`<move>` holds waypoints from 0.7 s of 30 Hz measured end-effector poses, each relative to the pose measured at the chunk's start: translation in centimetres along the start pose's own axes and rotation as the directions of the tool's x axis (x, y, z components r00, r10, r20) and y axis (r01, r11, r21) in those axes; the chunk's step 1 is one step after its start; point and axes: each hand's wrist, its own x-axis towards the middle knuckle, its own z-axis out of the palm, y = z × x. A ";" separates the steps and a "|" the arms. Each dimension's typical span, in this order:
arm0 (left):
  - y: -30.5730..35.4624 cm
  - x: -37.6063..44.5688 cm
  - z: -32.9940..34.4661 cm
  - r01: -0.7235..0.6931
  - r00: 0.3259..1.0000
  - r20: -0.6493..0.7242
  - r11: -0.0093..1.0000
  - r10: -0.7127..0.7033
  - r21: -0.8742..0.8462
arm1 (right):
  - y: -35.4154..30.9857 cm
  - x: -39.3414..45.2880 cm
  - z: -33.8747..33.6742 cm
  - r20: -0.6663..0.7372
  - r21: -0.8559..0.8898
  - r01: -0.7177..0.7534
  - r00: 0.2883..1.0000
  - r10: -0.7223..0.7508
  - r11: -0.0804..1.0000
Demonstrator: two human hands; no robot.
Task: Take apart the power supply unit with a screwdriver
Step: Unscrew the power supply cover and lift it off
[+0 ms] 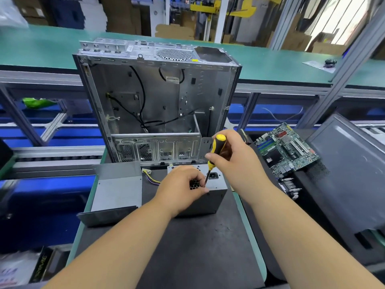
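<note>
- Head view, count: one power supply unit [210, 197], one screwdriver [215, 152], one open computer case [158, 101], one bent metal cover [116, 190], one circuit board [285, 149], one dark side panel [352, 174].
- The power supply unit sits on the dark mat [187, 247], just in front of the case and beside the metal cover.
- The mat ends in a green edge on both sides; bare mat lies between the unit and the viewer.
- Left hand [181, 188]: fingers curled over the top of the unit, gripping it.
- Right hand [233, 157]: fingers clamped round the yellow-and-black handle; the shaft slopes down-left, its tip at the unit's top face beside the left fingers.
</note>
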 end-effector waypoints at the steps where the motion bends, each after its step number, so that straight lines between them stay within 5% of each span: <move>1: 0.1 0.0 -0.1 -0.003 1.000 0.013 1.000 0.003 -0.002 | 0.0 0.1 -0.1 0.016 -0.001 0.007 1.000 -0.007 1.000; 8: 0.5 0.0 -0.4 0.010 0.999 0.032 0.994 -0.007 -0.108 | -0.1 0.4 -1.0 0.171 -0.018 0.106 0.980 -0.101 0.994; 15: 1.0 0.3 -0.2 0.088 0.996 0.013 0.985 -0.087 -0.148 | -0.1 0.9 -1.0 0.031 0.048 0.165 0.986 -0.167 0.985; 21: 1.1 0.4 0.0 0.096 0.995 -0.010 0.987 -0.099 -0.127 | -0.1 1.2 -1.3 0.122 0.049 0.185 0.974 -0.190 0.981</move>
